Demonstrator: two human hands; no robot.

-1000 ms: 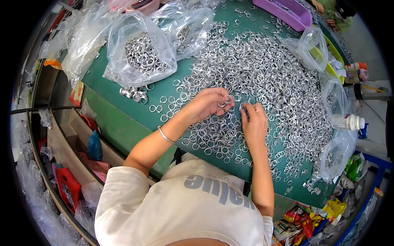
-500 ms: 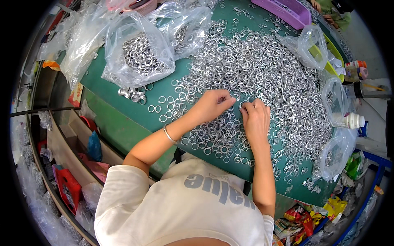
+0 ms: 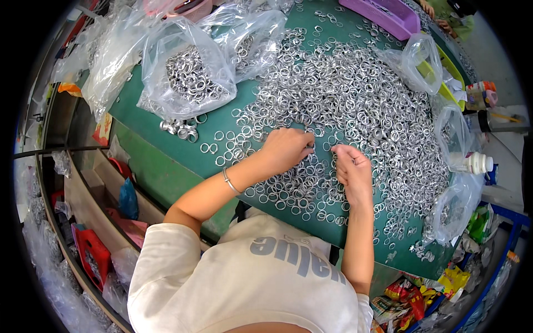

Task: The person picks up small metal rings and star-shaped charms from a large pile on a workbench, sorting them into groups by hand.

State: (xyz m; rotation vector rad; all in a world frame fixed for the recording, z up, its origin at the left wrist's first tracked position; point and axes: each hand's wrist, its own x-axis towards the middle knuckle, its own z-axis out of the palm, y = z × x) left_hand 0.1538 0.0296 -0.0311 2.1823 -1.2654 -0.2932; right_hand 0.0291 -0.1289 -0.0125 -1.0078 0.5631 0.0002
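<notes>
A wide heap of silver metal rings (image 3: 355, 89) covers much of the green table (image 3: 172, 152). My left hand (image 3: 284, 150) is over the heap's near left part, its fingers curled and pressed together, a metal bangle (image 3: 226, 178) on the wrist. Just to its right, my right hand (image 3: 354, 171) is closed, with the index finger bent toward the thumb above the nearer rings. Whether a ring sits in either hand's fingers is hidden. A smaller patch of loose rings (image 3: 294, 191) lies between my hands and my body.
Clear plastic bags of rings (image 3: 194, 72) stand at the far left. A purple basket (image 3: 383, 19) and a yellow-green tray (image 3: 447, 77) line the far right. A white bottle (image 3: 474, 163) is by the right edge. Wooden compartments (image 3: 105, 194) flank the left; coloured packets (image 3: 408, 297) lie lower right.
My left hand has shifted slightly nearer and left, its fingers more curled. The right hand has drawn back toward me and turned, so the hands are farther apart.
</notes>
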